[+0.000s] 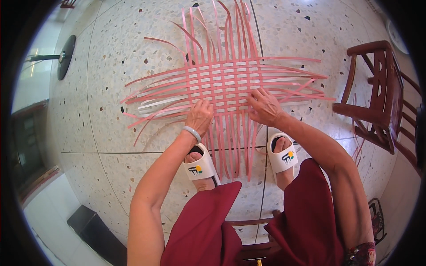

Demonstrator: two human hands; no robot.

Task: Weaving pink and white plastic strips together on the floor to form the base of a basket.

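Note:
A woven panel of pink and white plastic strapping (229, 79) lies flat on the floor before me, a checked weave with loose strap ends fanning out on all four sides. My left hand (200, 115), with a pale bangle (192, 133) at the wrist, rests its bent fingers on the panel's near left corner. At the near part of the right edge, my right hand (265, 105) touches the weave with curled fingers, thumb lower down. Whether either hand pinches a strap is hidden. Pink strap ends (233, 146) run towards me between my feet.
White slide sandals (201, 166) (283, 156) on my feet flank the near straps. A brown wooden chair (369, 96) stands at the right, loose pink strapping (359, 149) by it. A round black base (67, 57) is far left. A black box-like object (95, 229) lies lower left.

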